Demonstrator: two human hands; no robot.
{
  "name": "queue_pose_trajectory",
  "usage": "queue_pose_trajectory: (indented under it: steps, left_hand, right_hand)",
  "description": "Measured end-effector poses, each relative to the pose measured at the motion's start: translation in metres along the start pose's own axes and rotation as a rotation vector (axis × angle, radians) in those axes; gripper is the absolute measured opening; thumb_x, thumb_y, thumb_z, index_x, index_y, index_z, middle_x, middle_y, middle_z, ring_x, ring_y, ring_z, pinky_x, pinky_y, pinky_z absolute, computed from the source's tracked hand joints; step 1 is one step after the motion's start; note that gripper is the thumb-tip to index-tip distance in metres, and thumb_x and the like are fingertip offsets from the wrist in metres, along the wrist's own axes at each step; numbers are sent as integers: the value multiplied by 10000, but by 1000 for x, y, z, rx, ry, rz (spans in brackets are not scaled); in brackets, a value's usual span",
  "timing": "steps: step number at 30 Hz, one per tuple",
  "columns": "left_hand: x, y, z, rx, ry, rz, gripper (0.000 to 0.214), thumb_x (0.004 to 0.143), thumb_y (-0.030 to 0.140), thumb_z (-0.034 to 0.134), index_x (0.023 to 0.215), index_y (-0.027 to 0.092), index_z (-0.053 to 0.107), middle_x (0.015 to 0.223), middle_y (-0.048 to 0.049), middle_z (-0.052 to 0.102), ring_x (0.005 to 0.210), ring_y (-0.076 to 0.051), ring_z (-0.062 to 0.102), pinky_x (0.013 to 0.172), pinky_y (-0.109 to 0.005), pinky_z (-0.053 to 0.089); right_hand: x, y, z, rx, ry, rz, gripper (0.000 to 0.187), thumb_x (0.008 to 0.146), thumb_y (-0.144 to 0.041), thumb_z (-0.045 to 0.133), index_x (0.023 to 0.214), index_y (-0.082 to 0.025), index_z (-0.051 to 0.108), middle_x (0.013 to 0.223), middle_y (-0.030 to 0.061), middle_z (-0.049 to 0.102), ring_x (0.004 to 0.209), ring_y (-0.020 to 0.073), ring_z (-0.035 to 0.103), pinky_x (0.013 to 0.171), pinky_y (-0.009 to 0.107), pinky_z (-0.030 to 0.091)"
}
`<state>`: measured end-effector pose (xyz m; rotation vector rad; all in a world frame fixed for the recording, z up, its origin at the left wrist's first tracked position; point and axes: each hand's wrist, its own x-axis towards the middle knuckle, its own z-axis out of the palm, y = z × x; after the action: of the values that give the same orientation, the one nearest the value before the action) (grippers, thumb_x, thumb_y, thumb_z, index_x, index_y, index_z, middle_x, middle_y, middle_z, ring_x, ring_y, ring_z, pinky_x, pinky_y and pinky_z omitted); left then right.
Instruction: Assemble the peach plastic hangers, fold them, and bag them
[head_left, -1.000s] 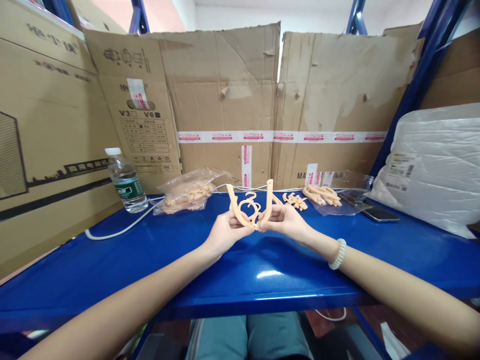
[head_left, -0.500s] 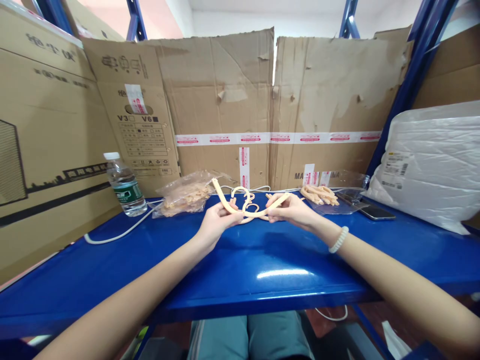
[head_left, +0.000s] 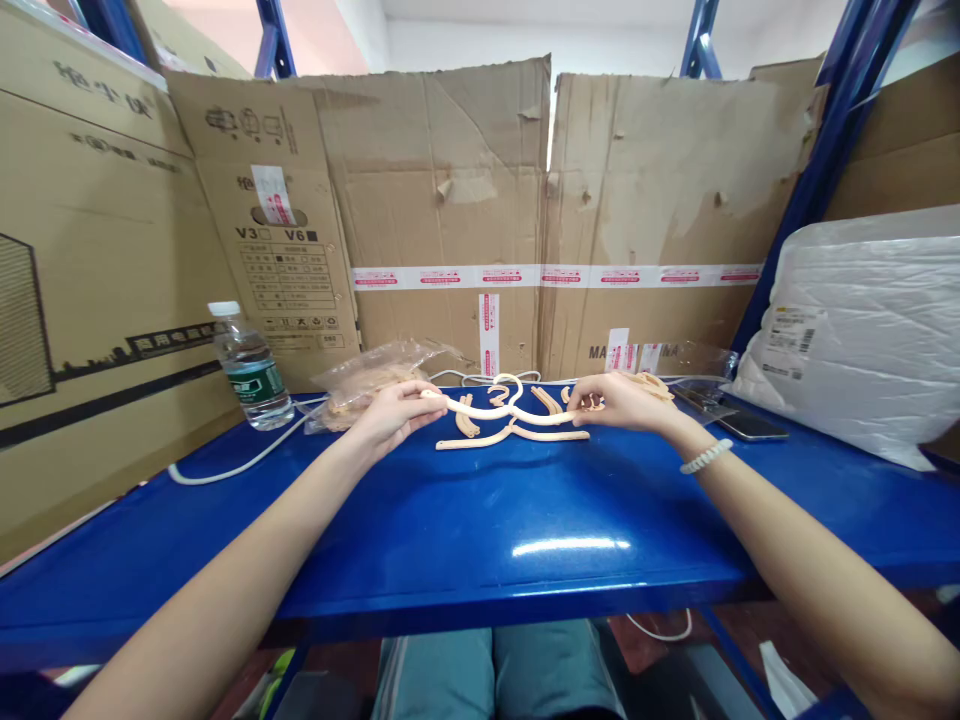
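Note:
A beige clothes hanger (head_left: 480, 410) with a curved hook is held spread wide just above the blue shelf. My left hand (head_left: 401, 412) pinches the tip of its left arm. At the other end, my right hand (head_left: 611, 402) is closed on the right arm. Below the held hanger, nearer to me, a second beige hanger (head_left: 480, 441) lies on the shelf with both arms spread; I cannot make out its hook. Behind are loose beige hanger parts: curved pieces (head_left: 468, 418) on the left, straight-looking pieces (head_left: 546, 400) on the right and small hooks (head_left: 498, 394) in between.
Clear plastic bags of beige parts, one on the left (head_left: 352, 395), stand behind my hands. A water bottle (head_left: 253, 372) and white cable (head_left: 240, 478) are left; a phone (head_left: 750, 425) and white wrapped package (head_left: 847, 340) right. Cardboard (head_left: 450, 230) walls the blue shelf (head_left: 465, 540).
My hands have moved apart, and the hanger has gone from upturned, raised arms to spread arms sloping outward. The second hanger now shows below it.

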<state>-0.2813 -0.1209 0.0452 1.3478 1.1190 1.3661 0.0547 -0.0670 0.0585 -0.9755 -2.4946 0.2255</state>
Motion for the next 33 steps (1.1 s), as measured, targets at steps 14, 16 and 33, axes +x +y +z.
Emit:
queue_pose_trajectory:
  steps: [14, 16, 33]
  left_hand:
    - [-5, -11, -1, 1411, -326, 371, 126, 790, 311, 662, 770, 187, 660, 821, -30, 704, 771, -197, 631, 642, -256, 389]
    - [-6, -12, 1, 1440, -330, 388, 119, 798, 303, 649, 773, 187, 658, 839, -34, 694, 790, -199, 627, 648, -257, 392]
    - [-10, -19, 4, 1382, -391, 464, 290, 896, 286, 500, 1143, 206, 629, 1149, -69, 664, 1054, -236, 610, 879, -323, 459]
  right_hand:
    - [7, 16, 24, -61, -288, 35, 89, 689, -136, 690, 765, -151, 735, 723, 28, 711, 667, 180, 632, 602, 250, 439]
    - [6, 17, 25, -70, -290, 32, 89, 695, -134, 691, 770, -150, 736, 726, 29, 712, 670, 182, 637, 605, 251, 439]
    - [2, 14, 21, -172, -273, 107, 399, 774, -447, 698, 1034, -145, 692, 788, 50, 645, 656, 181, 568, 569, 266, 367]
